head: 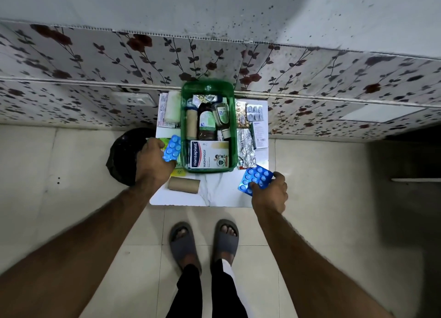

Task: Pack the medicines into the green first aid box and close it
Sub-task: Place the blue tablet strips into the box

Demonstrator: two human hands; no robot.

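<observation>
The green box (207, 88) stands open at the centre of a small white table (214, 193), filled with bottles (207, 122), a bandage roll (191, 127) and a Hansaplast pack (209, 154) at its 6 o'clock end. At 8 o'clock of the box the left hand (154, 160) grips a blue blister strip (172, 148). At 4 o'clock the right hand (270, 191) pinches a second blue strip (255, 179). A cardboard tube (183, 185) lies at 7 o'clock; foil strips (245, 148) lie at 3 o'clock.
</observation>
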